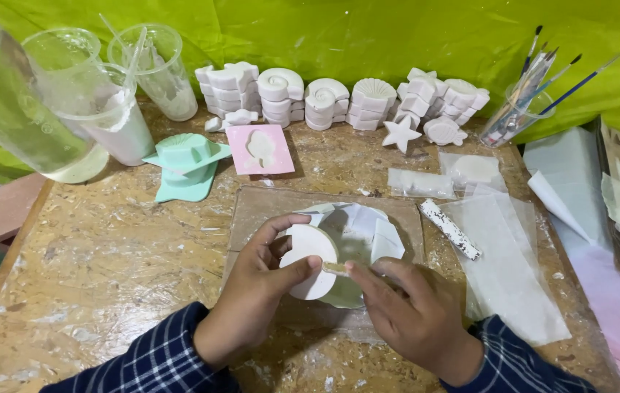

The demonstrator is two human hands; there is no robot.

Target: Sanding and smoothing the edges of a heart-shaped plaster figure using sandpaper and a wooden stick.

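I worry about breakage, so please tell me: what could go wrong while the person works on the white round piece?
1. The left hand holds the white round piece only by its edge, so it might slip or chip.
2. The small tool in the right hand presses on the rim; too much force may crack it.
3. The stacked white shell casts stand close behind, so a wide arm move could topple them.
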